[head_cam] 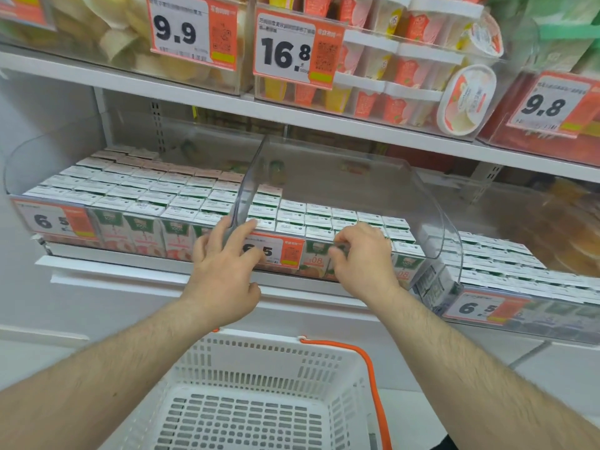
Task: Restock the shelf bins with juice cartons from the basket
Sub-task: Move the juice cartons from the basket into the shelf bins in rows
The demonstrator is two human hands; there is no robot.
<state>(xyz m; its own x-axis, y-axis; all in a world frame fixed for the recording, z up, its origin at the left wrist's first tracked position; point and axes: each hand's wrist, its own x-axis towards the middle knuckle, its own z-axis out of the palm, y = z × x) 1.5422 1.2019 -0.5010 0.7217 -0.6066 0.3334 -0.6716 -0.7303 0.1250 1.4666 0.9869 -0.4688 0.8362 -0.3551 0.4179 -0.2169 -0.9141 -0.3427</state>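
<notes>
Centre frame, your left hand (224, 264) lies spread on the middle bin's front rim (402, 246); your right hand (362, 254) pinches a front-row juice carton (319, 254) there.

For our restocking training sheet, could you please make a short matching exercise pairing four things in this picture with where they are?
Things:
1. left hand
2. right hand
3. white basket
4. 16.8 price tag

Places:
A. on the upper shelf's bin front
B. below both forearms
C. at the clear divider between bins
D. on the middle bin's front cartons

Pairs: 1-C, 2-D, 3-B, 4-A
</notes>
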